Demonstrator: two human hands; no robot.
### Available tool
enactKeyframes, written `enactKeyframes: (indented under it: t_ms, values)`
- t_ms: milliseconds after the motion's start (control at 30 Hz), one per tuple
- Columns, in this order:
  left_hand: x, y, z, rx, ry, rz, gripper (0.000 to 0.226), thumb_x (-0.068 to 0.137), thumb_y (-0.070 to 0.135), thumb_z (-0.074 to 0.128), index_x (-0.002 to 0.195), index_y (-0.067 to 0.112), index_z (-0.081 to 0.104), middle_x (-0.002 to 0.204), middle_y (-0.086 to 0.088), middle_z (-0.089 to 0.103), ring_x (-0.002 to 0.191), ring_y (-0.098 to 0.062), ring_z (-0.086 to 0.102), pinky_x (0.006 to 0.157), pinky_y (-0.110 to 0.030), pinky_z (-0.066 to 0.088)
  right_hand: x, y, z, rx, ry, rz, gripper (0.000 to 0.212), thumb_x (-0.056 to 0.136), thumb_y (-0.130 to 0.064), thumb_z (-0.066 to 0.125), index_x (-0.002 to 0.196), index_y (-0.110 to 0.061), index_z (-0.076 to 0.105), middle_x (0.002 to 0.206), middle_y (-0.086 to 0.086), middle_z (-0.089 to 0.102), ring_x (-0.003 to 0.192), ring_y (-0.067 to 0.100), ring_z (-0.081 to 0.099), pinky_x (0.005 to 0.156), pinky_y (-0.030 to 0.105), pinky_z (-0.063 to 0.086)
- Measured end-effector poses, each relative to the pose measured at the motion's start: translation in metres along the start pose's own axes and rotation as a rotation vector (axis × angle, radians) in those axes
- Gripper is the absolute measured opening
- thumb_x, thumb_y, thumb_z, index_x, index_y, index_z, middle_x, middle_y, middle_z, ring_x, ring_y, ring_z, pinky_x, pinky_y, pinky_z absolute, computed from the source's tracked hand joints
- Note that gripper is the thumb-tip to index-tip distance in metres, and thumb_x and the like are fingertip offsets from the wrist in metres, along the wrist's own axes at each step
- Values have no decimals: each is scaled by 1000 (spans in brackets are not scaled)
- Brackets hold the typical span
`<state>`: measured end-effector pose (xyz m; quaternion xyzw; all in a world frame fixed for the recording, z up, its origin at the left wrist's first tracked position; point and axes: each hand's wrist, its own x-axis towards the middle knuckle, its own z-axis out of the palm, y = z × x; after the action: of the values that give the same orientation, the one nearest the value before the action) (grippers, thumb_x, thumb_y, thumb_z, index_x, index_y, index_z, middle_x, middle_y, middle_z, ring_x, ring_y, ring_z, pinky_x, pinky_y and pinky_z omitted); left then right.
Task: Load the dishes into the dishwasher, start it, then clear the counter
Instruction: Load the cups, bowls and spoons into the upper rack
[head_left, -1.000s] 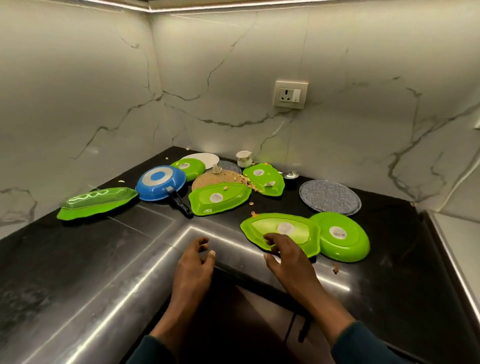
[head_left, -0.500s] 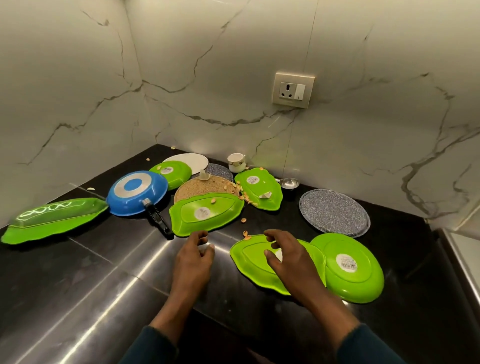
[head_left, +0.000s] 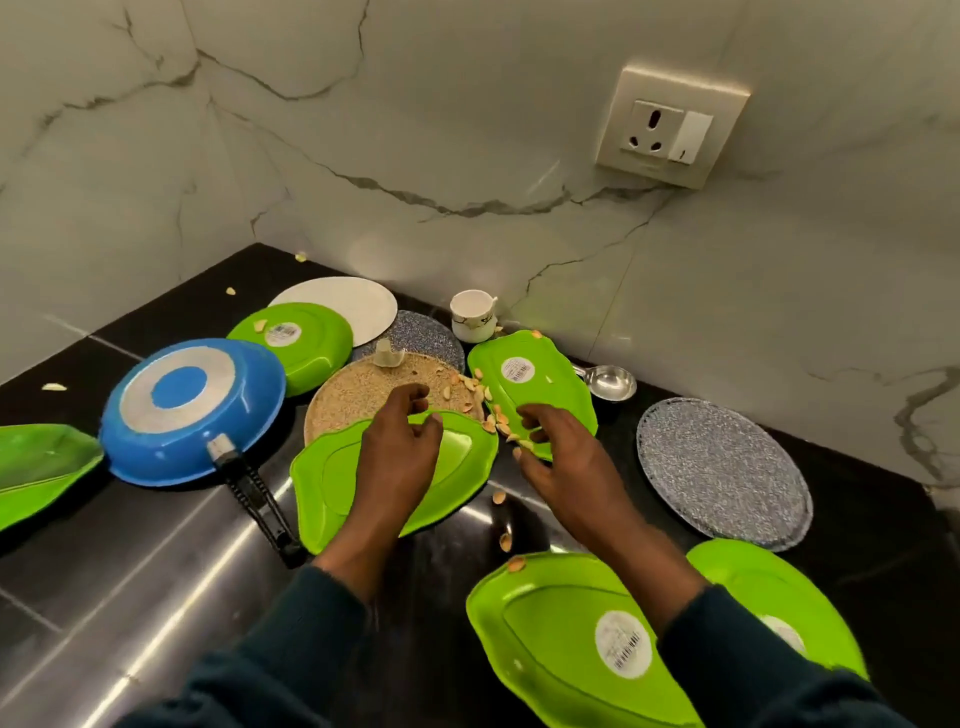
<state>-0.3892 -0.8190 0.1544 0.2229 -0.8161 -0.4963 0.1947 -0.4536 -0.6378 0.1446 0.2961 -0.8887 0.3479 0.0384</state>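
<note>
Black glossy table (head_left: 130, 597): bare at 7 o'clock. Left hand (head_left: 397, 457) loosely curled over leaf-shaped green plate (head_left: 322, 483); right hand (head_left: 563, 457) open beside scattered shells (head_left: 491, 410).

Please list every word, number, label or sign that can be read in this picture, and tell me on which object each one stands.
No text can be read here.
Barcode sticker on the near green plate: print too blurred.
Barcode sticker on the far right green dish: too small.
Barcode sticker on the round green plate: too small.
Dark mark on the white cup: cannot tell if it is lettering.
Wall socket: no legible marking.
</note>
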Motion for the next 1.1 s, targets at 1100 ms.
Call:
enactKeyframes:
  t_ms: [1100]
  values:
    - [147,-31,18,32,181,138,29,87,8,58,113,21,62,120,-2,54,115,-16,50,96,-26,39,219,25,103,126,243,240,65,70,-21,77,125,-12,42,121,7,39,102,20,49,79,20,37]
